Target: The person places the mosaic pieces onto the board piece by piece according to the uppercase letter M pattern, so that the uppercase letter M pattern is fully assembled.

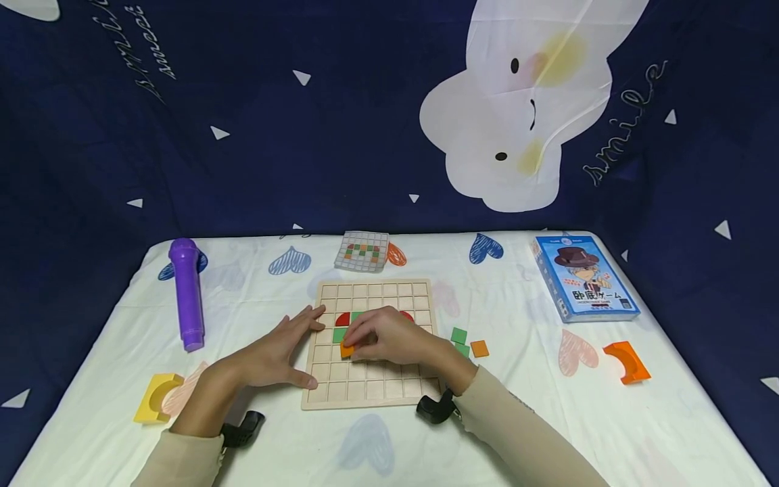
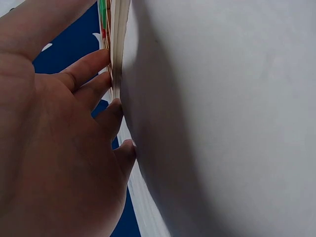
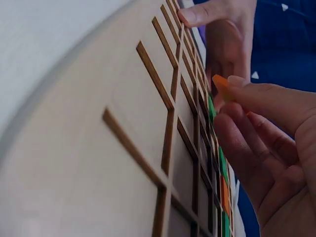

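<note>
hands point(image 1: 389, 336) at grid board point(image 1: 365, 390), pinched orange tile point(image 1: 346, 351), cloth point(image 1: 341, 149) reading "smile"

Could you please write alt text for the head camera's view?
A person's right hand pinches an orange tile over a wooden grid board, while the left hand rests at the board's left edge. A patterned card lies beyond the board; loose tiles lie to the board's right.

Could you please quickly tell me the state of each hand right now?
Left hand: open, fingers spread, touching the wooden grid board's left edge.
Right hand: closed in a pinch grip, holding an orange square tile.
</note>
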### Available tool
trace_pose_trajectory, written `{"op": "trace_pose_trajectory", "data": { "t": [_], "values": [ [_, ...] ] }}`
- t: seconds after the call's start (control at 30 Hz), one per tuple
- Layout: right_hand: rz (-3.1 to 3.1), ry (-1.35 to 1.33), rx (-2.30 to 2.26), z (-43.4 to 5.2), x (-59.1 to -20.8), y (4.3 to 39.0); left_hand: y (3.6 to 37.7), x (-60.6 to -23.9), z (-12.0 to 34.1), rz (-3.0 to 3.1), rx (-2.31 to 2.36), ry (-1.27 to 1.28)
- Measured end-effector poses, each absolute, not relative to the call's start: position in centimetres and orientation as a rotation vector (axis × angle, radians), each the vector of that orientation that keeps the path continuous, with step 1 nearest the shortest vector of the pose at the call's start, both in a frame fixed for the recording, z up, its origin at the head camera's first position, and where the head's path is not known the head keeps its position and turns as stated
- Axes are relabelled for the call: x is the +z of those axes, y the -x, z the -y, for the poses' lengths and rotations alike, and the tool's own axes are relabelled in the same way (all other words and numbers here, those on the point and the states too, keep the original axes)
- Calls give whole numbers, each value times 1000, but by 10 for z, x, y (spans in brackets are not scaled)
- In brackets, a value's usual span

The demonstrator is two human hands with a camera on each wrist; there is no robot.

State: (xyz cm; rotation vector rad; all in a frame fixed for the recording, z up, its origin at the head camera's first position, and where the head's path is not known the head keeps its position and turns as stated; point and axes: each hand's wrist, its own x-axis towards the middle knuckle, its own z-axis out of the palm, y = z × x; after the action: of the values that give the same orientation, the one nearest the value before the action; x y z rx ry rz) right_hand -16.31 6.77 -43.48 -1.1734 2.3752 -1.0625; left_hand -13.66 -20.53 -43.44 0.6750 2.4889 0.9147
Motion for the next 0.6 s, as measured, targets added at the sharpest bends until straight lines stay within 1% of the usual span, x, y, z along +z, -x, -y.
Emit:
{"op": "trace_pose_trajectory", "data": {
  "t": [0.33,0.6],
  "values": [
    [-2414,1159,-973,-54,-437,160,136,-434,205,-2486,932,-688],
    [-2488,1197,-869,-48,-438,159,135,-434,206,-2474,955,-699]
  ]
}}
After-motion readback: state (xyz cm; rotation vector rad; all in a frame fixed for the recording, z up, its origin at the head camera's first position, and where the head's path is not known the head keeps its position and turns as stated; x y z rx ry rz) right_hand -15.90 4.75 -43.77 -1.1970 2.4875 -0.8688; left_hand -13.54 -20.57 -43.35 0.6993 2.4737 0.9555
